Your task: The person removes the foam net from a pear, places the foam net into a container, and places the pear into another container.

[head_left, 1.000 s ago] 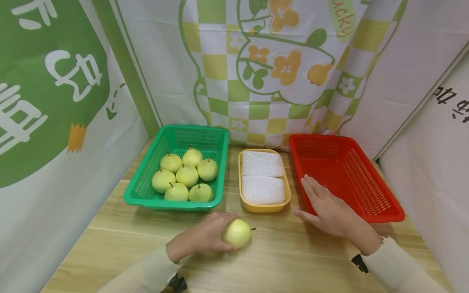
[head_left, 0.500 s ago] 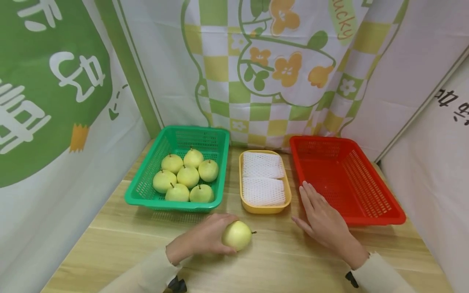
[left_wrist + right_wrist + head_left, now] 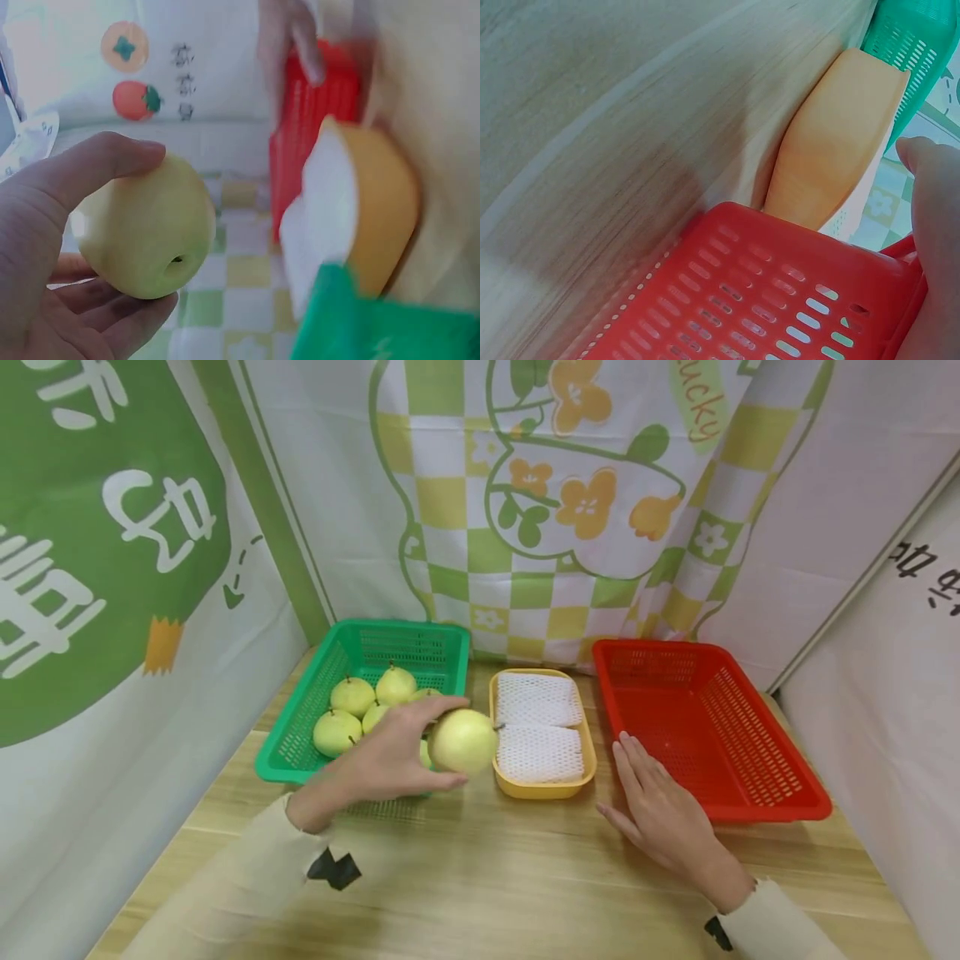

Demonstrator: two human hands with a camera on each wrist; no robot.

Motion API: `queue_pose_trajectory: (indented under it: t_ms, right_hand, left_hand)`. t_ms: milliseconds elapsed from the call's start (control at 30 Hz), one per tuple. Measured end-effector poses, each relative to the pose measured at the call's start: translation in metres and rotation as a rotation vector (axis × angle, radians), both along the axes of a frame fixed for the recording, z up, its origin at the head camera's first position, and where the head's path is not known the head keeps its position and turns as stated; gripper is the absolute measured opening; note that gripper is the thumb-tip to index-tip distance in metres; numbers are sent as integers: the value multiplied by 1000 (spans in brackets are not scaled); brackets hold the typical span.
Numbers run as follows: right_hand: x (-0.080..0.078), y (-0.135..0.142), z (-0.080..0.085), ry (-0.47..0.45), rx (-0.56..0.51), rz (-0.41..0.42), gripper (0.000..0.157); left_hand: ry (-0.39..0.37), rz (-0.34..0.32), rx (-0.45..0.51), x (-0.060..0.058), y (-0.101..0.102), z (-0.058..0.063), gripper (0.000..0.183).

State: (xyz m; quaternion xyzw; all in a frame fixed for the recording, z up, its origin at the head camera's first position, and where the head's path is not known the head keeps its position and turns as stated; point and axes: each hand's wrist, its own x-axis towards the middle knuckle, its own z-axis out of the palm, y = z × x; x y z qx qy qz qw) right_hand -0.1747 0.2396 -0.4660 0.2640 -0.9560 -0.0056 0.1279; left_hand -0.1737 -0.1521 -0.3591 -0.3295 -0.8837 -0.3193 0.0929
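Note:
A pale yellow-green pear (image 3: 464,742) is in my left hand (image 3: 393,752), gripped between thumb and fingers and raised above the table by the right front of the green basket (image 3: 281,752). The left wrist view shows the thumb over one side of the pear (image 3: 150,232) and fingers beneath the other. Several more pears (image 3: 337,732) lie in the green basket, some hidden behind the hand. My right hand (image 3: 663,810) has its fingers extended, resting on the near left rim of the red basket (image 3: 750,810).
Between the baskets stands a yellow tub (image 3: 543,789) with white foam net sleeves (image 3: 538,752) in it. Wooden tabletop (image 3: 510,885) spreads in front. A patterned curtain (image 3: 525,560) hangs behind, with white cloth walls at both sides.
My left hand has lifted the pear off the near table area, up and slightly left towards the green basket. The right hand shifted slightly earlier, then stayed in place.

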Motion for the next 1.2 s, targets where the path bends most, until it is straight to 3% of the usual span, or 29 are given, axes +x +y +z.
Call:
queue_pose_trajectory:
  t_ms: [167,300,467,633,733,867,1200]
  right_hand:
    - [-1,2,-2,-5,1,-8,96]
    - [0,5,-3,-12,7,-21,96]
    - [0,6,-4,-9,7,-13,96]
    - [-2,5,-3,2,6,0,96]
    - [-3,5,-2,13,10,5,96]
    - [-3,4,-1,30,16,16,96]
    - [-1,4,-1,36,1,5,96]
  left_hand:
    - [19,113,-32,-46,-14,32,82]
    - [-34,183,-71,-86,-22,43,78]
    - [-106,242,-140,-133,-33,35,78]
    - [-169,291,-236,-168,-41,10,65]
    - [-231,341,-287,-182,-43,-5,63]
    - [-314,392,-346,-193,-44,-19,69]
    - [-416,390,-428,-196,-32,-30,67]
